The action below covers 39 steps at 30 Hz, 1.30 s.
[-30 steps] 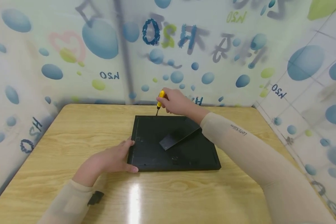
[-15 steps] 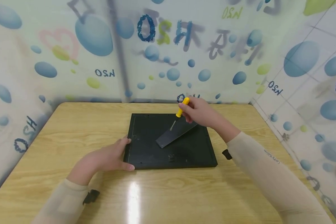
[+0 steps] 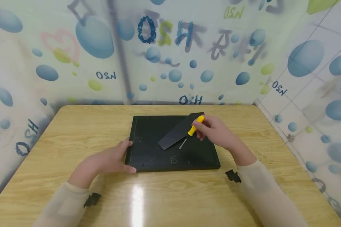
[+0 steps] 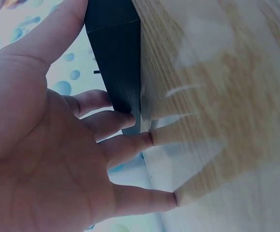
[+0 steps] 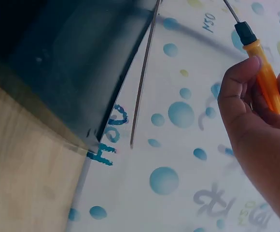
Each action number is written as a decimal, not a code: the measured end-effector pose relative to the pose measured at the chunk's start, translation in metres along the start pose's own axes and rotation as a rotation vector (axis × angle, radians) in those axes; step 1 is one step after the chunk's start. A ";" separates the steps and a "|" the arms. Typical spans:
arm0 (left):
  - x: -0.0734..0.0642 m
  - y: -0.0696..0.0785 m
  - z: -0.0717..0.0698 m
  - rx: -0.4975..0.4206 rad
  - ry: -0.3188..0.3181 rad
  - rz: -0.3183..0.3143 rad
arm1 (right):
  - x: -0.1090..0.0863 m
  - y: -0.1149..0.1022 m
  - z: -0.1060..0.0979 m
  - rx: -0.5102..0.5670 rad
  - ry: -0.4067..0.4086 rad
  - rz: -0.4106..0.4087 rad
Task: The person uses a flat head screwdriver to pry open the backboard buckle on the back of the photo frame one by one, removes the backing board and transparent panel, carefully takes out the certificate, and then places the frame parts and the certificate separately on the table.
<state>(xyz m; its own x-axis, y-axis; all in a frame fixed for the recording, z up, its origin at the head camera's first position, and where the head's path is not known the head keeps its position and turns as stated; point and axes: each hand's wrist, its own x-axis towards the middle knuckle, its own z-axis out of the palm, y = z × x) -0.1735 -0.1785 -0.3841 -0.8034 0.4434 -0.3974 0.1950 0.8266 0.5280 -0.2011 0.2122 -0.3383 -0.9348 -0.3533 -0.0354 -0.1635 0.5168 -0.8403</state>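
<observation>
A black picture frame (image 3: pixel 150 132) lies face down on the wooden table. Its easel leg (image 3: pixel 173 134) slants up off the backing toward the far right. My right hand (image 3: pixel 216 130) pinches the yellow handle of a screwdriver (image 3: pixel 196 125) above the right half of the frame. The blade points down and left, and in the right wrist view the handle (image 5: pixel 267 79) sits between thumb and fingers. My left hand (image 3: pixel 110 160) rests at the frame's left side, thumb on the near corner. In the left wrist view its fingers (image 4: pixel 140 199) are spread, some touching the frame's side, others the table.
The wooden table (image 3: pixel 170 198) reaches back to a wall covering (image 3: pixel 230 41) with blue and green drops. A tiled wall (image 3: pixel 329 104) stands along the right. Small metal tabs, including a hanger (image 3: pixel 174 160), show on the frame's backing.
My right hand has brought the screwdriver from the frame's far edge toward me and to the right, lifting it off that edge. My left hand has stayed at the left side.
</observation>
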 end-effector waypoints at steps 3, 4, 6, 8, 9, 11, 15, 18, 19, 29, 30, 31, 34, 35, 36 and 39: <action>0.000 0.000 0.001 0.005 0.001 -0.005 | -0.003 0.010 -0.004 0.027 0.000 0.016; 0.000 0.000 0.001 0.007 0.001 -0.006 | -0.002 0.012 -0.006 0.029 0.001 0.016; 0.000 0.000 0.001 0.013 0.003 -0.006 | -0.001 0.016 -0.008 0.033 0.005 0.018; 0.000 0.000 0.001 0.011 0.004 -0.003 | 0.001 0.019 -0.010 0.025 0.008 0.016; 0.000 0.000 0.000 0.009 0.006 0.004 | 0.002 0.020 -0.011 0.017 0.010 0.015; 0.000 0.001 0.000 0.013 0.008 0.013 | 0.005 0.025 -0.012 -0.012 0.017 0.009; 0.001 0.001 -0.002 0.021 0.011 0.021 | 0.012 0.036 -0.015 -0.114 0.019 -0.014; 0.002 0.000 -0.002 0.026 0.008 0.019 | 0.018 0.043 -0.015 -0.150 0.000 -0.011; 0.003 0.000 -0.002 0.028 0.007 0.019 | 0.020 0.045 -0.014 -0.151 -0.008 -0.007; 0.001 -0.001 -0.001 0.027 -0.002 0.004 | 0.029 0.047 0.000 -0.143 -0.086 0.035; 0.001 -0.001 -0.001 0.026 -0.001 0.006 | 0.029 0.047 0.001 -0.142 -0.089 0.041; 0.001 -0.001 -0.001 0.027 -0.001 0.009 | 0.029 0.046 0.003 -0.140 -0.089 0.050; 0.001 -0.001 -0.001 0.028 0.002 0.014 | 0.029 0.046 0.006 -0.136 -0.093 0.065; 0.001 -0.001 -0.001 0.029 0.003 0.015 | 0.030 0.046 0.007 -0.139 -0.094 0.069; 0.001 -0.001 -0.001 0.029 0.003 0.015 | 0.030 0.047 0.008 -0.143 -0.099 0.072; 0.001 -0.001 -0.001 0.028 0.004 0.014 | 0.031 0.047 0.009 -0.163 -0.119 0.082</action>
<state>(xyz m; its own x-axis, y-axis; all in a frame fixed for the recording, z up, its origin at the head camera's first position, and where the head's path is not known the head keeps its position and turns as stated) -0.1749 -0.1788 -0.3847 -0.8025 0.4539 -0.3873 0.2222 0.8298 0.5120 -0.2347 0.2189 -0.3838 -0.9047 -0.3897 -0.1719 -0.1462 0.6631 -0.7341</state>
